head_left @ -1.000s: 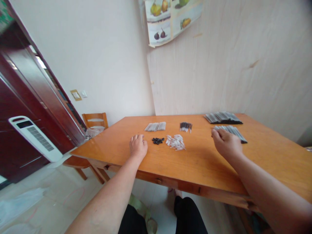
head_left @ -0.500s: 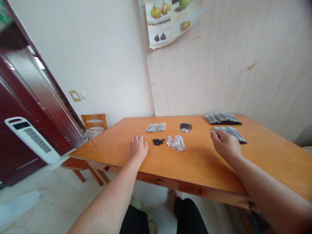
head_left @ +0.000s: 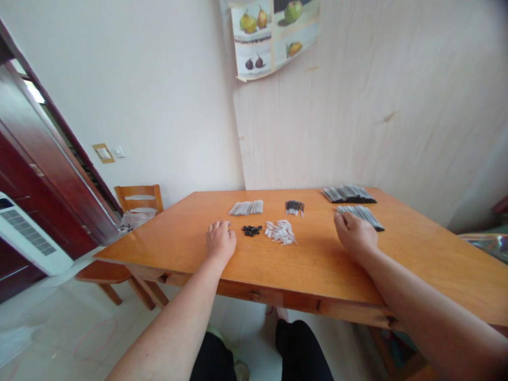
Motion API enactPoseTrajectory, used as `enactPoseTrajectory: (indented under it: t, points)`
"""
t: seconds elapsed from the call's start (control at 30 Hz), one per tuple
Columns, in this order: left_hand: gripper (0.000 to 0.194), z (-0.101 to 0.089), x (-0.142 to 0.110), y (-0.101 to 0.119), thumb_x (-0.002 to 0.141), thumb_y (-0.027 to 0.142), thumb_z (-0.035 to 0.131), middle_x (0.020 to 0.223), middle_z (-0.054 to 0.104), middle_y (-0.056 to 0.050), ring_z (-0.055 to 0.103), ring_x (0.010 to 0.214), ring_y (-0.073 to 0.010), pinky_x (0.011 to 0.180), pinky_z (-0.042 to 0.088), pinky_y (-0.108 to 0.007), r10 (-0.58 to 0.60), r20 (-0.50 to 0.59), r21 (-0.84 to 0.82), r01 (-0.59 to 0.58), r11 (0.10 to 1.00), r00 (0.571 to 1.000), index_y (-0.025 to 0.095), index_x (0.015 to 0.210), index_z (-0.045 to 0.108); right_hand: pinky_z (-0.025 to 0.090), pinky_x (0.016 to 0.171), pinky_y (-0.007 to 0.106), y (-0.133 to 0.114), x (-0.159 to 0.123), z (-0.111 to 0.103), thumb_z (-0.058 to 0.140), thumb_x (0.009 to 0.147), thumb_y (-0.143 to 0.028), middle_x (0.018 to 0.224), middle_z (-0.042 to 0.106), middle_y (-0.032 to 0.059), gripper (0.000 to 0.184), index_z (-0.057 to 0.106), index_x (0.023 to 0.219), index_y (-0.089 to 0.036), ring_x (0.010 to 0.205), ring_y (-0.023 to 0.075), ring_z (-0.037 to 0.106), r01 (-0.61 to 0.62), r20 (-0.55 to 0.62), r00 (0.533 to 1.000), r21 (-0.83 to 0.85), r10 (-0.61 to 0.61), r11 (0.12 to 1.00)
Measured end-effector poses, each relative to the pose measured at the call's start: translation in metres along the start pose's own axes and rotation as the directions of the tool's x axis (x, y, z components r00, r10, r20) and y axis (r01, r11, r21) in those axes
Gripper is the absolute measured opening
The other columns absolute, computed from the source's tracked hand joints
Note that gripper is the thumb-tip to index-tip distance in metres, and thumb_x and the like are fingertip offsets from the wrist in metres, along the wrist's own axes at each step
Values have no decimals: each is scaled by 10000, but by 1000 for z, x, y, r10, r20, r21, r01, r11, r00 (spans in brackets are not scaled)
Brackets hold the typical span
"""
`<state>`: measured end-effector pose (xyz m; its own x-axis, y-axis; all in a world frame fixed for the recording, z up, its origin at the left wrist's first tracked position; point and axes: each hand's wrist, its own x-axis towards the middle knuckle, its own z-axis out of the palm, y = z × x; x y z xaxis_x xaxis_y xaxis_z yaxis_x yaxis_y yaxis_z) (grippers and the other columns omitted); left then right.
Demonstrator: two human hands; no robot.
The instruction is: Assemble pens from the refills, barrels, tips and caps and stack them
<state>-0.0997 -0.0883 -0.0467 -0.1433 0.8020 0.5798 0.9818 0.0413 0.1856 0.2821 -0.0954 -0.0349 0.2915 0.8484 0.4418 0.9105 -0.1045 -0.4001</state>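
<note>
My left hand [head_left: 221, 242] rests palm down on the wooden table [head_left: 159, 241] with its fingers curled in and nothing seen in it. Just to its right lies a small heap of short black pieces [head_left: 252, 230]. White pen tips [head_left: 280, 232] are piled beside that heap. My right hand [head_left: 356, 235] is closed in a fist on the table, holding nothing that I can see. It partly covers a row of clear pen barrels with black ends [head_left: 362, 214]. Behind the heaps lie a row of thin whitish tubes [head_left: 246, 207] and a bundle of dark, light-tipped refills [head_left: 295, 207].
A bigger row of similar barrels [head_left: 349, 193] lies near the table's back right. A wooden chair [head_left: 138, 198] with a plastic bag stands at the left, and a white appliance [head_left: 34, 233] is by the dark red door. A fruit picture [head_left: 273, 39] hangs on the wall.
The view has turned slightly to the right, so everything appears shifted left. Both hands keep the same places on the table, and the piles have not changed.
</note>
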Motion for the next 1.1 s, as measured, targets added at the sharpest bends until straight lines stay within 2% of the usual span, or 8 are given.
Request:
enactPoseTrajectory:
  t: [0.27,0.43,0.57,0.73,0.93,1.03,1.1]
  points:
    - [288,0,1,0,830,185,463,1105,647,-122,536,1089,-286,944,409,-408,3,-3,-14,-3,1000,1000,180,1059,637,249,559,293,1,3,7,306,963,-478,832,704,128,502,697,838,-188,710,208,595,-12,-25,1000,-98,10,995]
    - [292,2,1,-2,836,178,458,1104,652,-124,554,1069,-273,942,408,-396,-1,9,-19,1,1000,1000,176,1074,627,239,553,303,0,5,10,287,963,-471,867,707,138,512,697,845,-190,715,219,603,-10,22,1000,-114,13,993]
    - [284,5,3,-3,835,180,468,1109,656,-115,562,1077,-254,956,404,-376,-8,18,-28,9,1000,1000,175,1070,627,249,553,287,0,5,15,313,959,-480,902,706,119,471,671,826,-204,728,206,599,30,45,999,-91,-26,995]
    - [261,8,5,-7,833,195,479,1107,669,-106,573,1079,-257,964,416,-379,0,24,-72,2,997,1000,181,1044,631,251,558,273,-5,0,15,355,949,-453,840,690,92,407,621,768,-204,711,186,573,96,47,995,-50,-94,994]
    - [245,20,11,-16,835,246,502,1108,673,-100,594,1067,-253,954,437,-377,-47,63,-172,57,983,997,187,1034,631,271,550,273,-33,18,4,426,890,-448,708,644,60,337,613,745,-209,666,183,551,105,148,982,100,-119,989]
    - [249,24,13,-20,833,265,517,1107,672,-107,601,1063,-247,953,438,-372,-82,88,-196,98,976,993,182,1038,632,299,544,272,-47,36,10,457,859,-442,649,619,45,329,602,691,-200,626,173,547,49,147,985,284,-94,958]
    - [248,26,13,-22,829,268,531,1112,670,-108,602,1070,-240,954,437,-366,-102,98,-210,121,970,990,184,1039,632,313,537,273,-52,44,22,454,850,-439,622,608,42,332,619,702,-192,604,173,544,-31,131,991,382,-21,924]
